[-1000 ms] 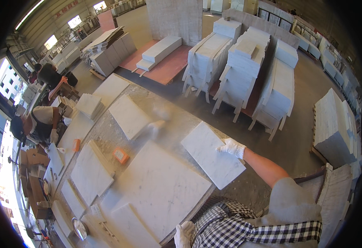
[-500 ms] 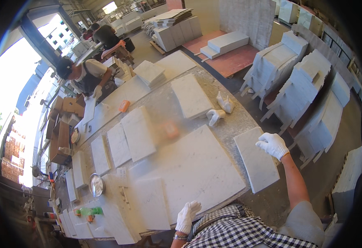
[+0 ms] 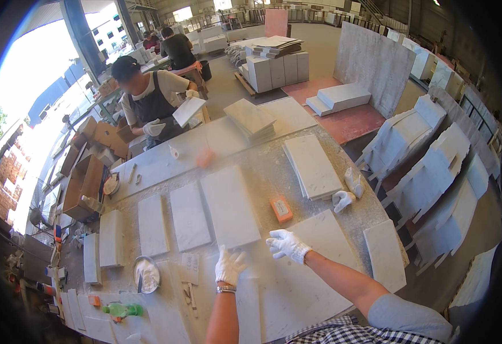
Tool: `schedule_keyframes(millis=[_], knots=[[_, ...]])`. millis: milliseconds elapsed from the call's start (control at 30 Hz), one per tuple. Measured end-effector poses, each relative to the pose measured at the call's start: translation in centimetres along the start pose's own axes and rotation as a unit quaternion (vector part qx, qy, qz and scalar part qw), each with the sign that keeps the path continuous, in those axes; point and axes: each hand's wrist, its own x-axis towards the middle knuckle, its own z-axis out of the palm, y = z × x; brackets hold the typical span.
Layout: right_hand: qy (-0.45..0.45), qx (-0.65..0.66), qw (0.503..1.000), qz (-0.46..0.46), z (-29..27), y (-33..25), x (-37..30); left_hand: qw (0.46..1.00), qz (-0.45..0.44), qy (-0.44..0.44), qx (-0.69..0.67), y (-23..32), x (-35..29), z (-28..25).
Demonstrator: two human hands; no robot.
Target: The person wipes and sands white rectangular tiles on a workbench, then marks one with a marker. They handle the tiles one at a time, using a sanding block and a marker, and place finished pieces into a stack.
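1. Head view: left hand (image 3: pixel 229 266), fingers spread, empty; right hand (image 3: pixel 288 245), fingers apart, empty;
2. Slab (image 3: pixel 231 203): just beyond both hands' fingertips; probably heavy, stiff, slippery-faced, brittle at corners; best held by opposite long edges.

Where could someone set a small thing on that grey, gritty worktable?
Bare: the large white marble slab, just right of the white-gloved right hand; the gritty strip between the broad white rectangular panel and the stacked white tiles. Crowded: lower left, around the round metal bowl and green plastic bottle.
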Motion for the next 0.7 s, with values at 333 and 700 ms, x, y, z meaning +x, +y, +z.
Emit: schedule_keyframes(millis=[333, 700], knots=[[-0.019, 0.116, 0.991, 0.069, 2.1, -3.8, 2.9, 0.992, 0.023, 0.103, -0.067, -0.4, 1.4, 4.5], [-0.101, 0.250, 0.963, -0.004, 0.9, -4.8, -0.3, 0.991, 0.085, 0.060, 0.085, -0.6, -8.1, 6.4]])
